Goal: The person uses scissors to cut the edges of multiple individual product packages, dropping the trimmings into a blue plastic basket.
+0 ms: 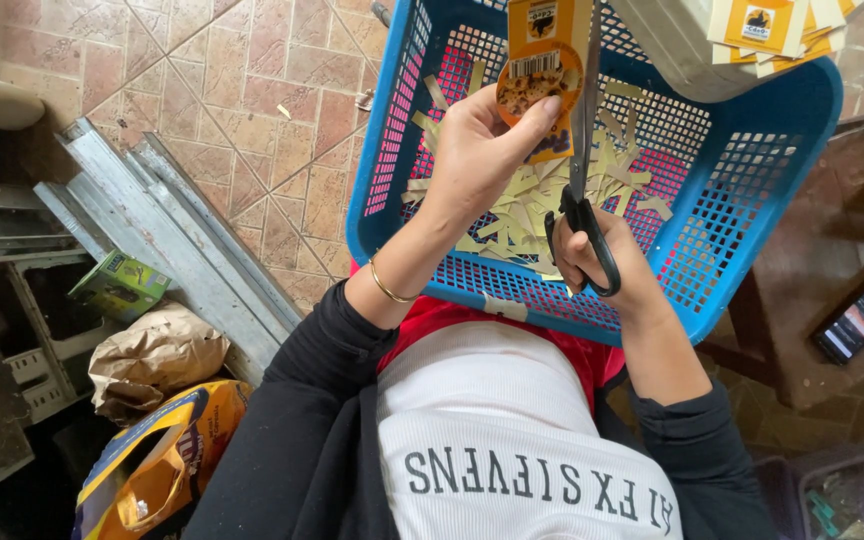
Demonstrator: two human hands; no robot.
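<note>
My left hand (482,140) pinches an orange and yellow printed card (544,70) and holds it upright over a blue plastic basket (752,210). My right hand (607,265) grips black-handled scissors (584,180), whose blades point up along the card's right edge. Several pale yellow paper strips (527,215) lie on the basket's perforated floor under both hands. A gold bangle sits on my left wrist. The basket rests on my lap.
A stack of similar cards (767,30) sits at the basket's far right corner. A phone (862,315) lies on a dark stool at right. Metal rails (167,225), a green box (117,285), a crumpled brown bag and a yellow sack lie on the tiled floor at left.
</note>
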